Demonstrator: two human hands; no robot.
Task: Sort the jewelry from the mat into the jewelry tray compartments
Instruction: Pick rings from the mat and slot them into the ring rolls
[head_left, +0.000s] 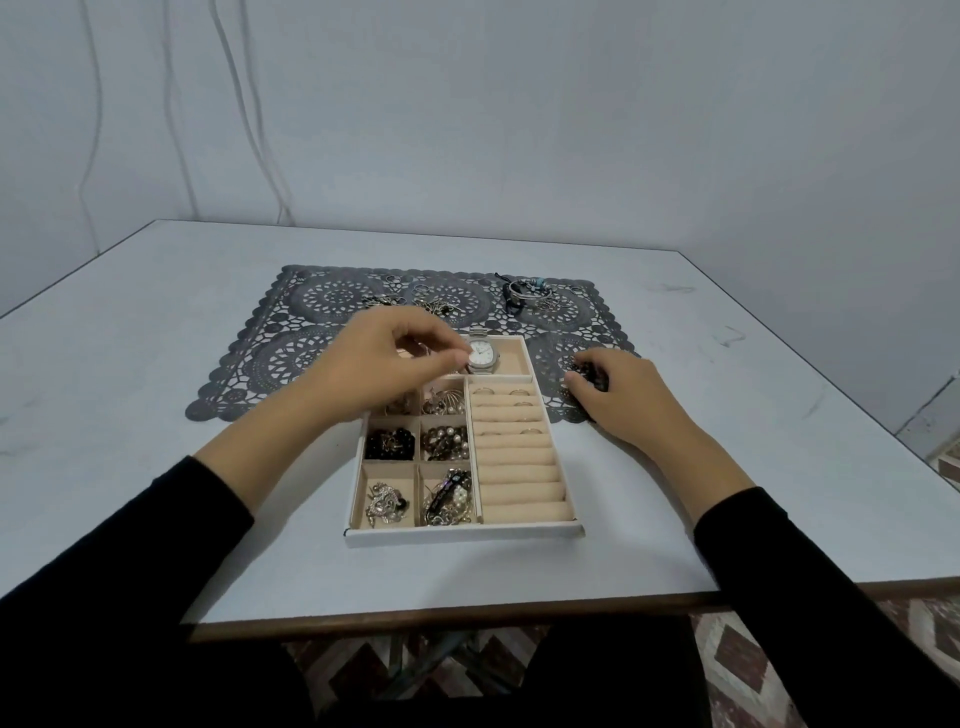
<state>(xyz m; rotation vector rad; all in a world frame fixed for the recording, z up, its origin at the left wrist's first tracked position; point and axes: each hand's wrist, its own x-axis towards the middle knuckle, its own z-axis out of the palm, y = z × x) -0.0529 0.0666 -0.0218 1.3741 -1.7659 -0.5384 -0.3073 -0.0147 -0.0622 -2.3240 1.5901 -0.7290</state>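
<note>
While tray (462, 535) overlaps lace mat (332, 296), white table (156, 338) abuts wall (519, 130).

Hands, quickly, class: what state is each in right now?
Left hand: fingers pinched over the tray; contents cannot be told.
Right hand: grips a dark beaded piece on the mat.

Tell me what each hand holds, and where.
Left hand: fingertips at the watch, left edge of its case; grip unclear. Right hand: curled round a dark beaded piece.
</note>
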